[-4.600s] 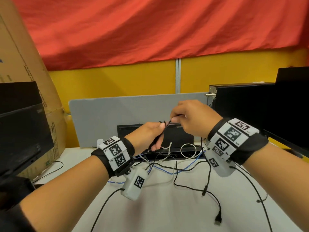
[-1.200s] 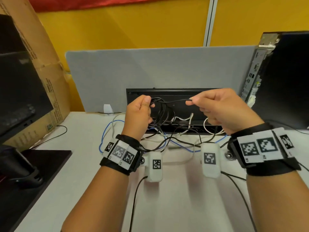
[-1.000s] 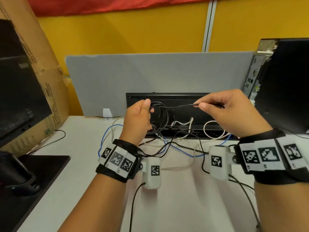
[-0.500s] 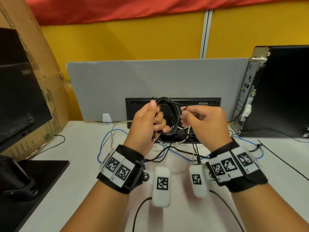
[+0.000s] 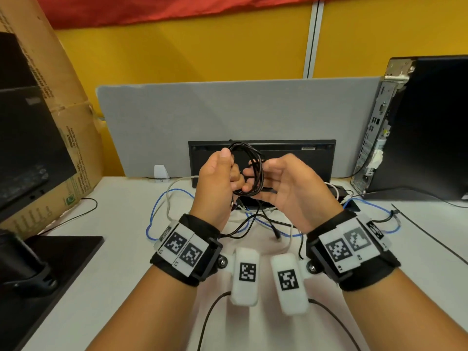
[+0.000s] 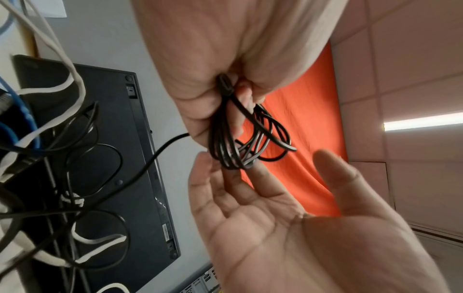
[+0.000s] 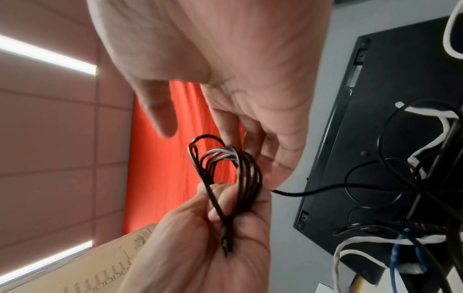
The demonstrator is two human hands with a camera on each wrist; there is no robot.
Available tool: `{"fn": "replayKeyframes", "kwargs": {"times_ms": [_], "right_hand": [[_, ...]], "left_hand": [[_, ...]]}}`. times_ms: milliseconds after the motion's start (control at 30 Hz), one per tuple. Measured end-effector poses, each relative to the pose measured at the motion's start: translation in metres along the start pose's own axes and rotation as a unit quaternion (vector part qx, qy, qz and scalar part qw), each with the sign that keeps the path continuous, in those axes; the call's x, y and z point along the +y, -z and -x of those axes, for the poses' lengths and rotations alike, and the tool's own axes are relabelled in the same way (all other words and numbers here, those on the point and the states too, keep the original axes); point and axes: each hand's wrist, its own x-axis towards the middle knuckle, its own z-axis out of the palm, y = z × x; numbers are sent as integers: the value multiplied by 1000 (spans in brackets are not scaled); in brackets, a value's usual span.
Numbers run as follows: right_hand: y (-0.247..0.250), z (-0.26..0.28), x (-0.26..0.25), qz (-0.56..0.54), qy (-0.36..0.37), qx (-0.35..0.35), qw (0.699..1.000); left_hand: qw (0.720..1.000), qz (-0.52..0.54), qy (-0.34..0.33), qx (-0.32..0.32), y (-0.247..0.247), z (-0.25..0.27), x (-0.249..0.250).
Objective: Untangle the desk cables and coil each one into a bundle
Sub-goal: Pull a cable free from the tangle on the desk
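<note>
Head view shows the left hand (image 5: pixel 215 183) squeezing the black cable loops (image 5: pixel 249 171) so they stay together, right hand (image 5: pixel 286 188) spread beside them.

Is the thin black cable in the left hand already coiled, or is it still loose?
Mostly coiled. The thin black cable forms several loops held in the left hand, but one strand trails out of the bundle toward the desk.

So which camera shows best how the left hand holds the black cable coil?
The right wrist view: the left hand grips the coil with its fingers facing the camera. The left wrist view shows the loops under the palm; the head view shows mostly knuckles.
</note>
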Motion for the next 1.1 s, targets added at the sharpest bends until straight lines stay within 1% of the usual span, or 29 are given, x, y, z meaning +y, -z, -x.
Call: {"fn": "replayKeyframes", "kwargs": {"times_ms": [33,100,167,200,300,333,400,467,533,567,600,633,700,733,800,900,967,1000,1033,1067,1100], "right_hand": [[0,0,0,29,4,1,1000],[-2,0,4,118,29,31,992],[-3,0,6,148,33,79,985],[-1,0,7,160,29,89,983],[3,0,4,220,10,77,972],[4,0,2,224,3,71,972],[4,1,-1,204,-14,53,977],[2,2,-3,146,-35,19,989],[0,3,-5,62,-57,-23,996],[-1,4,-6,45,-59,-38,997],[-1,4,-6,65,-52,-49,995],[-1,4,-5,117,-37,-51,991],[-1,3,-4,247,3,-20,969],[-1,3,-4,292,23,3,956],[1,2,-5,338,46,38,939],[12,2,-11,379,39,72,922],[20,2,-18,376,39,95,921],[23,3,-20,363,46,100,925],[24,4,-22,328,51,105,937],[23,4,-22,264,50,107,957],[22,4,-22,178,42,104,978]], "left_hand": [[1000,-11,-3,-2,-1,0,-1],[1000,-28,2,-9,-2,1,-2],[998,-49,24,-23,-1,0,-3],[997,-63,36,-35,1,0,-3],[992,-97,57,-59,10,-3,-1],[991,-100,64,-63,12,-4,0],[990,-83,87,-68,14,-5,0],[990,-61,106,-75,12,-5,0],[990,-45,103,-83,10,-3,-1],[991,-41,95,-86,9,-3,0],[992,-48,84,-86,9,-2,0],[992,-63,69,-83,8,-2,0],[991,-105,35,-71,8,-3,0],[991,-118,20,-67,8,-3,0],[990,-132,-1,-55,9,-4,1],[991,-134,-18,-16,15,-8,2],[991,-131,-25,-3,20,-11,2],[991,-134,-29,-3,21,-12,2],[990,-137,-33,-3,22,-12,2],[990,-136,-35,-3,23,-13,2],[991,-132,-34,-4,24,-13,1]]}}
